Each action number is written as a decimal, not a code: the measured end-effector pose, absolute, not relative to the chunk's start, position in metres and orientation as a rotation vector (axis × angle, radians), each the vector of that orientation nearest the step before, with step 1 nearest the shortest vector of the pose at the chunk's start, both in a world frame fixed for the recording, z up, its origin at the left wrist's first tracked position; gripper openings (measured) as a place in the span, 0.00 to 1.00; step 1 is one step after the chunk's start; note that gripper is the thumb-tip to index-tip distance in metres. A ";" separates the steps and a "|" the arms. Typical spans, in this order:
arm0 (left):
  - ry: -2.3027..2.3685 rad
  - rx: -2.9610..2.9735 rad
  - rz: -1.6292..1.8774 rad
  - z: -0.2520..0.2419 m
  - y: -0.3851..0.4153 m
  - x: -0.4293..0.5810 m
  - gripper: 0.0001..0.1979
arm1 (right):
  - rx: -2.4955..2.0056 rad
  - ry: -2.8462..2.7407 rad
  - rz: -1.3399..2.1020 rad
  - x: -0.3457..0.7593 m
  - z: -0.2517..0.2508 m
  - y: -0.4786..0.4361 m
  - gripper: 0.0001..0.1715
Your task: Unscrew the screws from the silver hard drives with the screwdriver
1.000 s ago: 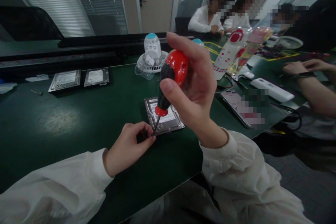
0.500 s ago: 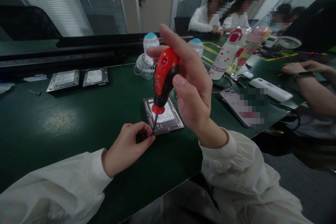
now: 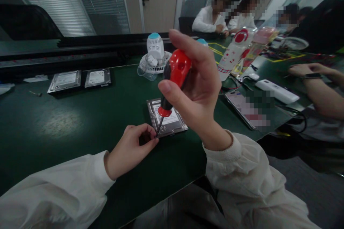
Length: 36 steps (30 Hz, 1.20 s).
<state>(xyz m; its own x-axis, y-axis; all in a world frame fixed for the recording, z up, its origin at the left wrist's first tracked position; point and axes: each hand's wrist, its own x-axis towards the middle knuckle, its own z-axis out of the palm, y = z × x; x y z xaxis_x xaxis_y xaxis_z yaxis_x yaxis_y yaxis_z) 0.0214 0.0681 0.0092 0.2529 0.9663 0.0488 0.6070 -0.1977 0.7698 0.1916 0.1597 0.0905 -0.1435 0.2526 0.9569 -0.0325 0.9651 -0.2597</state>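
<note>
Screwdriver (image 3: 181, 68) turned, right fingers (image 3: 192, 47) clasping it, left fingers (image 3: 146, 128) pinched at its tip, hard drive (image 3: 168, 128) alongside, bottles (image 3: 229, 60), contents unclear

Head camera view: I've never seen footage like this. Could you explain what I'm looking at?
There is no machine here: a person wears the camera on their head, looking down at their own bare right hand and left hand. The right hand holds a red and black screwdriver, tip down at the near left corner of a hard drive. The left hand is pinched beside that tip; whether it grips anything is hard to tell. Two more hard drives, a white fan and a phone lie on the green table.
</note>
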 end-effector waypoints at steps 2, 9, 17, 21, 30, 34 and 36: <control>1.427 1.898 0.734 0.009 0.069 0.022 0.08 | -0.189 -1.702 0.193 0.193 0.090 0.160 0.26; 1.390 1.893 0.748 0.010 0.070 0.023 0.08 | -0.162 -1.715 0.414 0.192 0.088 0.160 0.25; 1.394 1.914 0.746 0.008 0.069 0.021 0.09 | -0.035 -1.736 0.516 0.193 0.089 0.161 0.26; 1.415 1.909 0.716 0.007 0.069 0.020 0.09 | -0.138 -1.665 0.299 0.194 0.090 0.160 0.24; 1.402 1.912 0.723 0.009 0.069 0.021 0.09 | -0.150 -1.747 0.478 0.193 0.088 0.160 0.25; 1.416 1.915 0.712 0.010 0.070 0.021 0.09 | -0.220 -1.676 0.306 0.191 0.085 0.160 0.27; 1.404 1.915 0.721 0.010 0.070 0.021 0.09 | -0.165 -1.702 0.340 0.190 0.084 0.161 0.27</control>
<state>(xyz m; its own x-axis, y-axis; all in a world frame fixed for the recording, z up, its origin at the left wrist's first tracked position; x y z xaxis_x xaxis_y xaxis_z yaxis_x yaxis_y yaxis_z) 0.0214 0.0699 0.0095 0.2758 0.9597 0.0546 0.6036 -0.2171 0.7672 0.1905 0.1606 0.0843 -0.1609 0.3001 0.9402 -0.0837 0.9451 -0.3160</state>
